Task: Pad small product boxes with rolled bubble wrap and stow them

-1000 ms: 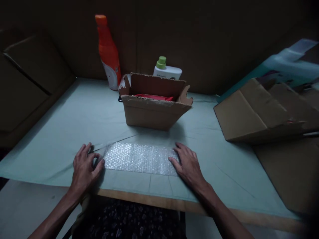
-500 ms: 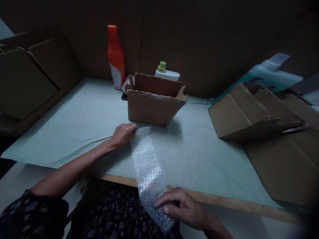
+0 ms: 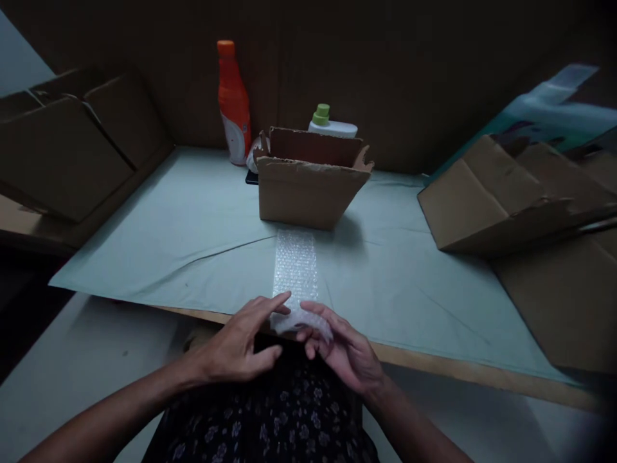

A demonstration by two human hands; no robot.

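Observation:
A strip of bubble wrap [image 3: 295, 267] lies flat on the cloth-covered table, its near end curled up at the front edge. Around that curled end, my right hand [image 3: 349, 354] is closed, with the wrap between thumb and fingers. My left hand [image 3: 241, 341] is beside the left part of the curl, thumb and fingers apart; whether its fingertips touch the wrap is hard to tell. Just beyond the strip's far end stands a small open cardboard box [image 3: 301, 193], with its inside mostly hidden.
Behind the box are an orange bottle [image 3: 234, 106], a white bottle with a green cap [image 3: 332, 128] and part of a black flat object [image 3: 251, 177]. Cardboard boxes stand at left [image 3: 58, 154] and right [image 3: 482, 199]. A turquoise container [image 3: 544, 116] leans at the back right.
My left hand has let go of the strip's far end and come back to the near end. My right hand has moved up from the lap, and the wrap's near end is now curled.

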